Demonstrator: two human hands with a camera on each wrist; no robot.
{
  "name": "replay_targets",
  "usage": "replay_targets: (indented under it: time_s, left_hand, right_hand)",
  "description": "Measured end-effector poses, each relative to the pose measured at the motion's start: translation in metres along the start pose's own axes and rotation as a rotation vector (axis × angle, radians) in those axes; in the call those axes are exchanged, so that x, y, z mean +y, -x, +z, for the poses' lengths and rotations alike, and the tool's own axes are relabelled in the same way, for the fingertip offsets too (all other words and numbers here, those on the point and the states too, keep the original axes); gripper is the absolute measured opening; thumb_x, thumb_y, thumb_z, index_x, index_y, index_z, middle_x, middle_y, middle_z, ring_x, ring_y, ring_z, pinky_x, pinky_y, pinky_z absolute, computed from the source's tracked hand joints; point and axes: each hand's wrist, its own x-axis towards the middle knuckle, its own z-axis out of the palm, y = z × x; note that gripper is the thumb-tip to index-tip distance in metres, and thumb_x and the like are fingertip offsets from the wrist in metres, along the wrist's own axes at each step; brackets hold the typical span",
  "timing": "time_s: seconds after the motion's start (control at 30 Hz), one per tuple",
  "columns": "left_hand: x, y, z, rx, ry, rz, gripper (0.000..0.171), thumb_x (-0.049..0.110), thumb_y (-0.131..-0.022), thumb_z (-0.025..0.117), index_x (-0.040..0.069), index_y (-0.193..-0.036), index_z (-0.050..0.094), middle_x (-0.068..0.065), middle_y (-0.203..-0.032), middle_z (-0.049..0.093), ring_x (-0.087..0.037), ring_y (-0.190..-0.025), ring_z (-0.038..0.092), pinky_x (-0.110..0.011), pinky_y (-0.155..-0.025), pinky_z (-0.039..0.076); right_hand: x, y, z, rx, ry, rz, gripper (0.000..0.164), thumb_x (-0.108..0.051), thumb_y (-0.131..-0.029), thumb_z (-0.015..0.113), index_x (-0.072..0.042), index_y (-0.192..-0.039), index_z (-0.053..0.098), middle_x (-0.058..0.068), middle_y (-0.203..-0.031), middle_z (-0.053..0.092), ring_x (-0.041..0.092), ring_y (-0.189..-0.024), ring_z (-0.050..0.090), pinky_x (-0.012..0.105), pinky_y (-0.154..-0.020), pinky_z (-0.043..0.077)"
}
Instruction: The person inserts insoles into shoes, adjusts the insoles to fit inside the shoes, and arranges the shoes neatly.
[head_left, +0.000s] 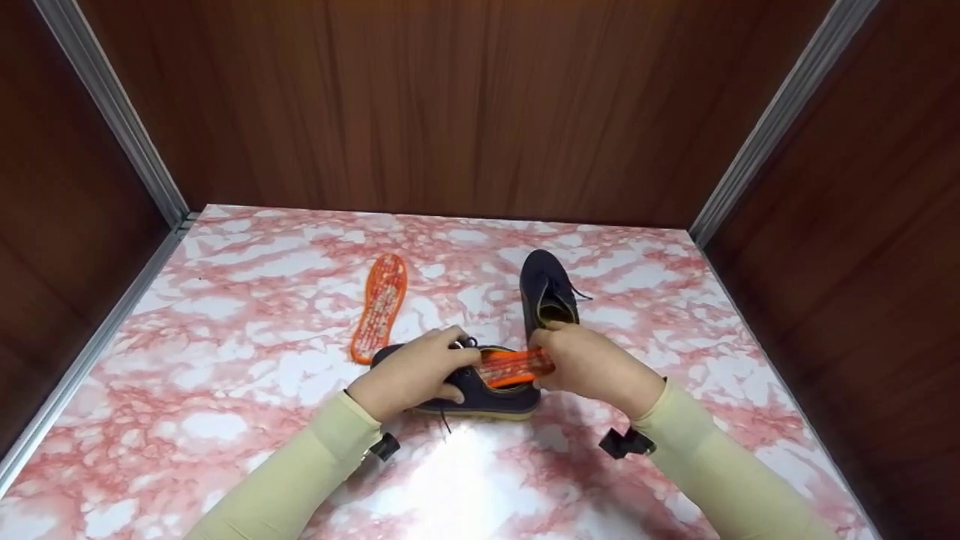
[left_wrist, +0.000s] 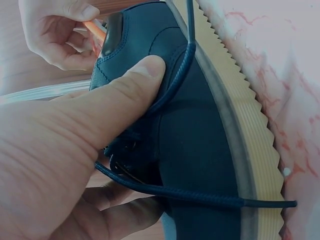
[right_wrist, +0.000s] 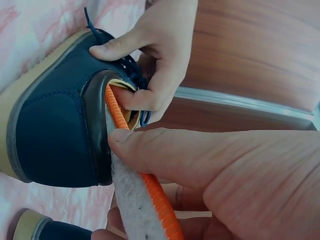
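Observation:
A dark navy lace-up shoe [head_left: 499, 406] with a tan sole lies sideways on the table, toe to the left. My left hand [head_left: 416, 369] grips it over the laces, thumb on its near side [left_wrist: 195, 125] and the other fingers at the mouth. My right hand [head_left: 589, 364] pinches an orange-edged insole [head_left: 516, 367] near the shoe's heel. The insole's front part sits inside the opening, while its rear sticks out past the heel collar. In the right wrist view, the insole's grey underside [right_wrist: 132, 200] shows, with my right thumb along its orange edge.
A second orange insole [head_left: 381, 307] lies flat, patterned side up, beyond the shoe's toe. Another navy shoe [head_left: 544, 276] stands behind my right hand, toe pointing away. Brown wood panels [head_left: 420, 112] with metal corner rails [head_left: 780, 112] enclose the marbled red-and-white table [head_left: 262, 330].

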Motion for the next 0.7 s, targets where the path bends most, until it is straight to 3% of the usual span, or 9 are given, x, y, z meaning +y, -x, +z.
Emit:
replay_targets:
  time_s: [0.37,0.57,0.7]
  left_hand:
    - [0.001,0.000,0.000,0.003,-0.002,-0.002,0.045,0.040,-0.085,0.091,0.024,-0.120,0.068,-0.005,-0.122,0.064,-0.022,-0.104,0.067,-0.041,-0.095,0.058]
    - [0.001,0.002,0.001,0.018,-0.016,0.011,0.046,0.040,-0.086,0.091,0.024,-0.122,0.069,-0.005,-0.121,0.064,-0.022,-0.104,0.066,-0.041,-0.094,0.058]
    - [0.001,0.001,0.000,0.020,-0.019,0.009,0.043,0.040,-0.086,0.091,0.024,-0.119,0.069,-0.004,-0.120,0.064,-0.022,-0.103,0.065,-0.041,-0.094,0.058]
  right_hand:
    - [0.001,0.001,-0.004,-0.023,0.019,0.031,0.038,-0.021,-0.084,0.095,-0.010,-0.114,0.075,0.005,-0.108,0.069,0.019,-0.081,0.063,0.044,-0.082,0.058]
    - [0.001,0.008,-0.010,-0.016,0.124,0.029,0.031,-0.023,-0.080,0.095,-0.012,-0.101,0.074,0.003,-0.099,0.066,0.020,-0.074,0.062,0.044,-0.072,0.056]
    - [-0.001,0.010,-0.013,-0.012,0.137,0.051,0.031,-0.022,-0.081,0.094,-0.011,-0.102,0.075,0.004,-0.098,0.065,0.022,-0.075,0.063,0.046,-0.073,0.057]
